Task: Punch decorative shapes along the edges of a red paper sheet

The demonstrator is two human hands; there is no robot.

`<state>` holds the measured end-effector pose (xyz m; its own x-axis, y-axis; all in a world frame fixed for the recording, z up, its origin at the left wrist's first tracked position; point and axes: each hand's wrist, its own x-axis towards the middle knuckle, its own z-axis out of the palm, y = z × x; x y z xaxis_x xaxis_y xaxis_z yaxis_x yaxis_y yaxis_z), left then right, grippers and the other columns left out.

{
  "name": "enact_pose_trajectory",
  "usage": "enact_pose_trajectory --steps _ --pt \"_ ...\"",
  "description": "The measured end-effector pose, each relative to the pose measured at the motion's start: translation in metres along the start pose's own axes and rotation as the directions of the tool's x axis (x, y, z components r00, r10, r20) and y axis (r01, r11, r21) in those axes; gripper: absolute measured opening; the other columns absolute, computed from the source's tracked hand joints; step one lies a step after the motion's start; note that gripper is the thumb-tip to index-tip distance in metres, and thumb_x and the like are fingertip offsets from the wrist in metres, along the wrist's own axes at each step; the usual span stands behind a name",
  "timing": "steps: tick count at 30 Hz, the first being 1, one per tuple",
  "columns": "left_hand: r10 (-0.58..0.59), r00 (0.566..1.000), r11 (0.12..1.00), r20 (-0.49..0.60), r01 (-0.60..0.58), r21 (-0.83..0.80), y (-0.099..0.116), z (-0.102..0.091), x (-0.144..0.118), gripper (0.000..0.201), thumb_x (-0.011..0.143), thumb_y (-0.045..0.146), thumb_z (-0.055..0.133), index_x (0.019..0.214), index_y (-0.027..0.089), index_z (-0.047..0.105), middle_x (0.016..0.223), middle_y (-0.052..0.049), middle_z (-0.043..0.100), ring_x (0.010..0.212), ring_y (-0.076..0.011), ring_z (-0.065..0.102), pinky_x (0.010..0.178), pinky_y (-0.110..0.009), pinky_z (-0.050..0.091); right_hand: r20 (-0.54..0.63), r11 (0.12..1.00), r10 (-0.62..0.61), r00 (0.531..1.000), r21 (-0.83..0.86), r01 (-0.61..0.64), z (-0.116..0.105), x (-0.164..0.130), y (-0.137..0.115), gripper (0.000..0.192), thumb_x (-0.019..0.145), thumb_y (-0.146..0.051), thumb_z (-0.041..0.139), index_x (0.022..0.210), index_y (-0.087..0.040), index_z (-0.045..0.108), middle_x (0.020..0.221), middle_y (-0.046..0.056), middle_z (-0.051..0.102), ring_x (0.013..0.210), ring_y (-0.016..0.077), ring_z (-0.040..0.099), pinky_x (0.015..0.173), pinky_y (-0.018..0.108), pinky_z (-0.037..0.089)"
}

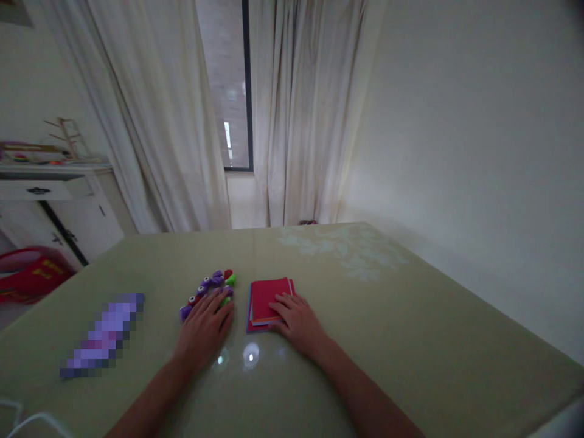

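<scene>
My left hand (207,322) lies palm down, fingers stretched out, over the near part of a group of small purple, red and green pieces (217,279). Some of these have white, eye-like ends, and their exact kind is too small to tell. Part of the group is hidden under my fingers. To the right, a stack of coloured paper squares (269,298) rests on the table, a red sheet on top and other colours showing at its edges. My right hand (294,319) lies flat with fingers spread across the stack's right side.
The pale green table (410,340) has a leaf pattern towards its far right. A blurred-out purple item (104,334) lies at the left. A white cord (36,418) shows in the near left corner. Beyond stand a white cabinet (82,213), a red bag (34,274), curtains (310,121) and a wall.
</scene>
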<state>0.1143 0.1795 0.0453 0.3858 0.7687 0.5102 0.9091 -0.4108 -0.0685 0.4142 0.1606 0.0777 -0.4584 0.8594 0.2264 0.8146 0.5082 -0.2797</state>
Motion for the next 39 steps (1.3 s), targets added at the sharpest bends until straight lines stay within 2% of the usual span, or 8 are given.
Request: enact_pose_trajectory --steps 8,15,19,24,28,30,35,39 --pt "-0.114 0.990 0.993 -0.083 0.115 0.012 0.040 -0.005 -0.020 0.039 0.108 0.024 0.044 0.125 0.015 0.078 0.137 -0.018 0.076 0.123 -0.0348 0.072 0.107 -0.051 0.058 -0.058 0.943 -0.182 0.982 -0.293 0.157 0.014 0.003 -0.001 0.017 0.106 -0.013 0.064 0.114 -0.014 0.079 0.110 0.013 0.083 0.103 0.0269 0.075 0.105 0.044 0.052" --pt "-0.081 0.986 0.993 -0.145 0.067 -0.096 0.037 -0.017 -0.036 0.036 0.108 0.026 0.047 0.125 0.018 0.077 0.128 -0.015 0.079 0.118 -0.0361 0.073 0.104 -0.055 0.059 -0.131 0.936 -0.214 0.968 -0.312 0.165 0.006 -0.007 0.002 0.014 0.103 -0.010 0.064 0.098 -0.016 0.075 0.092 0.010 0.079 0.089 0.0257 0.072 0.094 0.039 0.053" --pt "-0.114 0.988 0.946 -0.100 0.078 -0.315 0.052 -0.029 -0.030 0.032 0.110 0.034 0.051 0.127 0.023 0.076 0.125 -0.010 0.081 0.116 -0.0298 0.075 0.100 -0.046 0.062 -0.172 0.927 -0.271 0.947 -0.313 0.208 0.005 -0.011 -0.006 0.019 0.104 -0.010 0.060 0.093 -0.017 0.073 0.085 0.009 0.077 0.084 0.0251 0.070 0.090 0.039 0.052" --pt "-0.079 0.997 0.890 -0.009 0.067 -0.451 0.077 -0.030 -0.022 0.030 0.110 0.030 0.053 0.132 0.025 0.074 0.126 -0.008 0.080 0.113 -0.0251 0.077 0.100 -0.042 0.064 -0.088 0.947 -0.272 0.958 -0.200 0.251 -0.003 -0.014 -0.019 0.026 0.108 -0.038 0.064 0.097 -0.017 0.074 0.091 0.010 0.079 0.088 0.0275 0.072 0.088 0.041 0.055" --pt "0.007 0.999 0.924 0.051 0.013 -0.383 0.074 -0.021 -0.023 0.026 0.105 0.023 0.063 0.126 0.025 0.078 0.125 -0.007 0.081 0.111 -0.0262 0.077 0.099 -0.042 0.065 -0.050 0.990 -0.144 0.988 -0.016 0.144 -0.018 -0.018 -0.010 0.044 0.103 -0.054 0.070 0.130 -0.019 0.073 0.126 0.014 0.079 0.114 0.0306 0.072 0.102 0.044 0.055" --pt "0.053 0.997 0.943 0.060 -0.030 -0.331 0.069 -0.018 -0.024 0.030 0.103 0.015 0.062 0.126 0.024 0.078 0.123 -0.007 0.081 0.109 -0.0255 0.078 0.097 -0.038 0.066 0.012 0.992 -0.118 0.993 0.043 0.117 -0.024 -0.021 -0.001 0.049 0.100 -0.055 0.073 0.136 -0.021 0.073 0.139 0.014 0.075 0.125 0.0319 0.069 0.110 0.046 0.052" --pt "0.238 0.971 0.959 0.034 -0.229 -0.168 0.064 -0.022 -0.022 0.052 0.089 -0.009 0.052 0.126 0.019 0.076 0.117 -0.008 0.082 0.104 -0.0266 0.077 0.093 -0.039 0.063 0.077 0.992 -0.118 0.990 0.050 0.114 -0.026 -0.023 0.007 0.037 0.101 -0.044 0.075 0.129 -0.019 0.076 0.133 0.012 0.078 0.123 0.0300 0.071 0.110 0.044 0.054" --pt "0.297 0.954 0.953 0.040 -0.294 -0.077 0.069 -0.031 -0.016 0.049 0.088 -0.009 0.050 0.119 0.018 0.076 0.112 -0.009 0.082 0.101 -0.0278 0.076 0.094 -0.041 0.060 0.051 0.985 -0.174 0.984 0.012 0.173 -0.024 -0.022 0.004 0.028 0.107 -0.041 0.065 0.119 -0.019 0.078 0.124 0.012 0.080 0.115 0.0275 0.073 0.104 0.041 0.056"
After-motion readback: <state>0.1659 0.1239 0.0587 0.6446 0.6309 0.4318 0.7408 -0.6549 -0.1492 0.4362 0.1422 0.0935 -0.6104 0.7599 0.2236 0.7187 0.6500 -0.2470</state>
